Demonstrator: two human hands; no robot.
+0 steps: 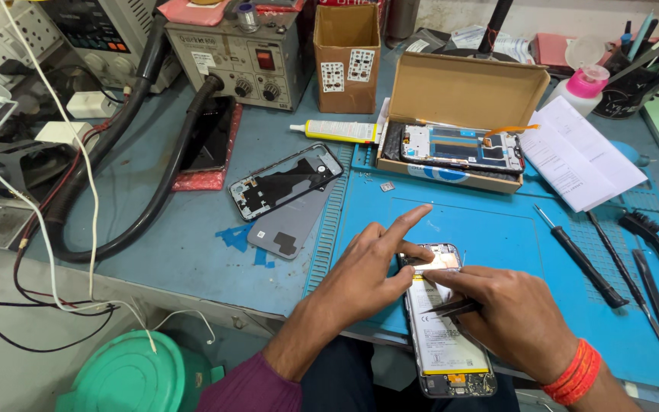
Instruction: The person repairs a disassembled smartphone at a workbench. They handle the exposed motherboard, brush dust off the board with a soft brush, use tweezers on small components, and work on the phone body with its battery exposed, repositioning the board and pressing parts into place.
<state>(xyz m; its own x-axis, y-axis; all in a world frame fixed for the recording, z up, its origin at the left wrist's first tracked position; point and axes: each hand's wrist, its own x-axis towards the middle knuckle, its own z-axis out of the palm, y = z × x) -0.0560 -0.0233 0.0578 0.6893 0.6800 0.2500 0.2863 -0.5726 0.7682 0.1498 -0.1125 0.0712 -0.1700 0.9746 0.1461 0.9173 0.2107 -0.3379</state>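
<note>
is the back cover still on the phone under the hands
No, the opened phone shows its bare battery, while the right hand holds tweezers over it.

Maroon sleeve [249, 389] on left arm, orange-red thread band [573, 371] round right wrist

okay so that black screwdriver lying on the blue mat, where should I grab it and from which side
Grip the screwdriver by its thick black handle, coming from above. It lies flat on the blue mat, thin tip pointing up-left, and the handle's sides look clear of the neighbouring tools.

Both hands, left hand [371, 267] and right hand [509, 317] (holding tweezers [451, 308]), work on 1 opened phone [444, 328].
</note>
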